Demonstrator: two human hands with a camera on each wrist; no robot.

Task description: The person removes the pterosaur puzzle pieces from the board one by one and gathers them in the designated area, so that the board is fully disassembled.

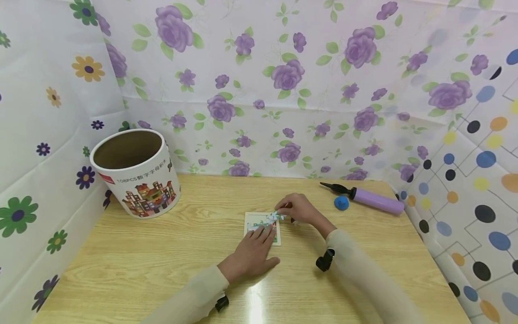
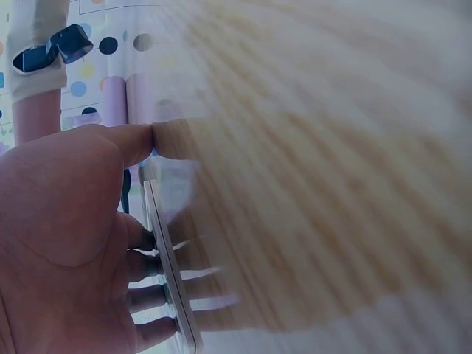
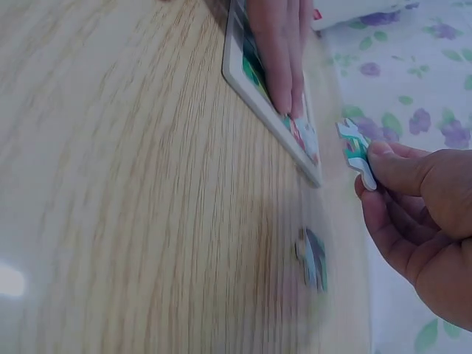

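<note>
A small jigsaw puzzle board [image 1: 246, 219] with a pale raised border lies on the table. My left hand [image 1: 252, 255] rests on it with fingers extended, covering much of the picture. In the left wrist view those fingers [image 2: 151, 299] reach onto the edge of the board. Off the board's far right corner, my right hand [image 1: 300, 209] pinches a white-and-green puzzle piece [image 3: 357, 155] between thumb and fingers. The piece is tilted, and overlaps the board's corner in the head view. Another puzzle piece [image 3: 315, 259] lies loose on the wood beside the board.
A large white printed bucket [image 1: 139, 180] stands at the back left. At the back right lie a purple hand pump [image 1: 376, 200] with a black nozzle and a small blue round object [image 1: 341, 203]. Patterned cloth [image 1: 259, 108] hangs behind the wooden table [image 1: 170, 261].
</note>
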